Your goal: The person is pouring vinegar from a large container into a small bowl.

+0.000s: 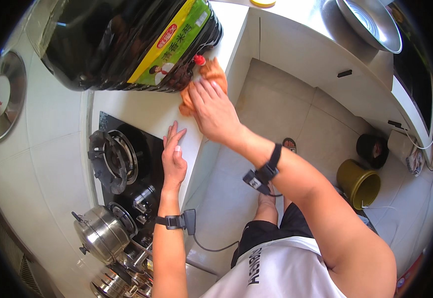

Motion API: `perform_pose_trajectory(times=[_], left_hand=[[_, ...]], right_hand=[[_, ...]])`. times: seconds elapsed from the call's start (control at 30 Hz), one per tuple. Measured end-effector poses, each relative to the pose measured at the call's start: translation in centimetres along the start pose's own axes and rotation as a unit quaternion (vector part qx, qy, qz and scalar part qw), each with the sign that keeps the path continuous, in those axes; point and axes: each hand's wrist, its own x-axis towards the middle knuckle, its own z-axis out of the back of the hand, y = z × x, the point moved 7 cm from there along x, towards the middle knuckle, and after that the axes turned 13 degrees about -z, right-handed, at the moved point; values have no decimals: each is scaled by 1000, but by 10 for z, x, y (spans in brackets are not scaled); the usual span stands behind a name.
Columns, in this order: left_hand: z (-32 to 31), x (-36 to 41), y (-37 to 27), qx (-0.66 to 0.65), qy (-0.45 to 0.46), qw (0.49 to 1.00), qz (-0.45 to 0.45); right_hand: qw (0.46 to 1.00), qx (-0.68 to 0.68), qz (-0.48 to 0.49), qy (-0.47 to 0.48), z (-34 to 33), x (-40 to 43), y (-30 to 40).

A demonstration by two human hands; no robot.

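Note:
My right hand presses flat on an orange cloth that lies bunched on the white countertop, close to its front edge. Right beside the cloth stands a large dark plastic jug with a yellow and green label and a small red cap near its side. My left hand holds nothing; its fingers are extended and it rests near the counter edge, beside the black gas stove.
Beyond the stove's iron burner grate stands a lidded steel pot, with more metal cookware nearby. A steel basin sits on the opposite counter. An olive bin stands on the tiled floor. A round lid hangs at the left wall.

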Motion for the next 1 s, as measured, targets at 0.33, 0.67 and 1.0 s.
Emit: perform_pose_trajectory(times=[0.33, 0.67, 1.0], left_hand=[[94, 50, -106, 110, -105, 984, -95], [229, 170, -284, 307, -319, 832, -335], [264, 274, -293, 407, -235, 824, -316]], right_hand=[[996, -34, 63, 49, -7, 6, 12], [988, 17, 83, 126, 3, -2, 7], [977, 14, 63, 205, -4, 14, 4]])
